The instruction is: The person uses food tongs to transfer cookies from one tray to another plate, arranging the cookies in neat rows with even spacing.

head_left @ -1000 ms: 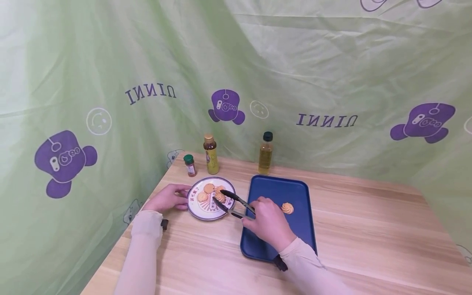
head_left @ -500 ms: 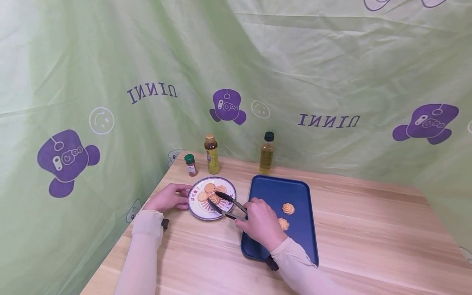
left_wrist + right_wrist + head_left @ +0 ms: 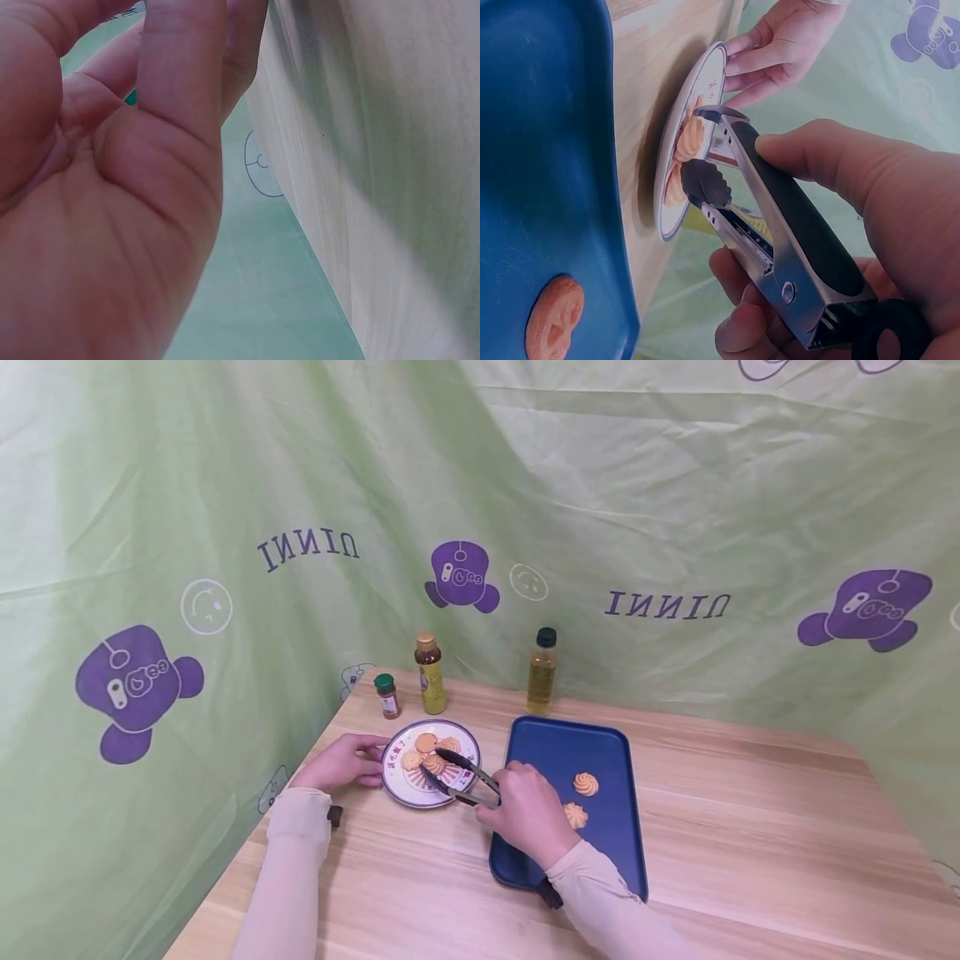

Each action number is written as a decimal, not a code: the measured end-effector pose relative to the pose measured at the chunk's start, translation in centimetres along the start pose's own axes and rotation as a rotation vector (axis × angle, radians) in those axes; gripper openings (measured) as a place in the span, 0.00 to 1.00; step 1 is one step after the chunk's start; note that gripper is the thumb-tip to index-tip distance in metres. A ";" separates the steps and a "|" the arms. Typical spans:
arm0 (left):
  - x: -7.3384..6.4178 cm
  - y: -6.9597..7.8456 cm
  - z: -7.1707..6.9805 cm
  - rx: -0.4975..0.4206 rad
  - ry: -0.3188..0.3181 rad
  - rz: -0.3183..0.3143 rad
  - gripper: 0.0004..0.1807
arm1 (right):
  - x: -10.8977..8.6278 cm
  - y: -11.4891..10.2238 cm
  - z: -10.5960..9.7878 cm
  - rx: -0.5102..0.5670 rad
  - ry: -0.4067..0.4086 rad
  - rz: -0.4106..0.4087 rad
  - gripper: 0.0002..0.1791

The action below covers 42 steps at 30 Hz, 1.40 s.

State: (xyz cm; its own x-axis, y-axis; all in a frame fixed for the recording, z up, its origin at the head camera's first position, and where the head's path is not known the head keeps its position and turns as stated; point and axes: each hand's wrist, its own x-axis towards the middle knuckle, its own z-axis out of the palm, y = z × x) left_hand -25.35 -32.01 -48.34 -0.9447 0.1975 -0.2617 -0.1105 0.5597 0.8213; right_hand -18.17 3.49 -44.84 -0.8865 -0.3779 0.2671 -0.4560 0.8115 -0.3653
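Observation:
In the head view my right hand (image 3: 531, 806) grips black-and-silver tongs (image 3: 474, 787) above the blue tray's left edge. Their black tips reach over a white patterned plate (image 3: 408, 792), one on either side of a swirled cookie (image 3: 433, 765). Several cookies lie together on that plate, including a smooth round one (image 3: 426, 742). At the plate's left rim my left hand (image 3: 341, 763) rests with relaxed fingers touching the edge. The right wrist view shows the tongs (image 3: 776, 217) with spread arms, and the left hand's fingers (image 3: 754, 60) at the rim.
A blue tray (image 3: 558, 739) lies right of the plate, bearing a swirled cookie (image 3: 586, 784) and a star-shaped one (image 3: 575, 815). Behind stand a green-capped spice jar (image 3: 387, 697), a yellow-labelled bottle (image 3: 431, 675) and an oil bottle (image 3: 542, 672). A green curtain (image 3: 637, 527) hangs behind.
My right hand and the tongs have shifted slightly left, and the swirled cookie between the tips moved left with them. The star-shaped cookie on the tray came into view. The left hand stayed put.

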 end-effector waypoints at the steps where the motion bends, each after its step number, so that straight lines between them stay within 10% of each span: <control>1: 0.0 0.0 0.0 0.002 0.000 0.001 0.34 | 0.0 0.0 0.0 0.003 0.000 0.002 0.13; 42: -0.1 0.1 0.0 -0.013 -0.001 0.002 0.33 | -4.4 4.9 -5.1 0.054 -0.002 0.146 0.18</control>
State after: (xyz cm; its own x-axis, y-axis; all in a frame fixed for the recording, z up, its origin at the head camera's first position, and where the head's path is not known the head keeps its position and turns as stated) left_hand -25.24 -31.97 -48.26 -0.9445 0.2001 -0.2604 -0.1122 0.5486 0.8285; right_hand -16.09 11.43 -43.29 -0.9439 -0.2582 0.2057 -0.3254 0.8328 -0.4478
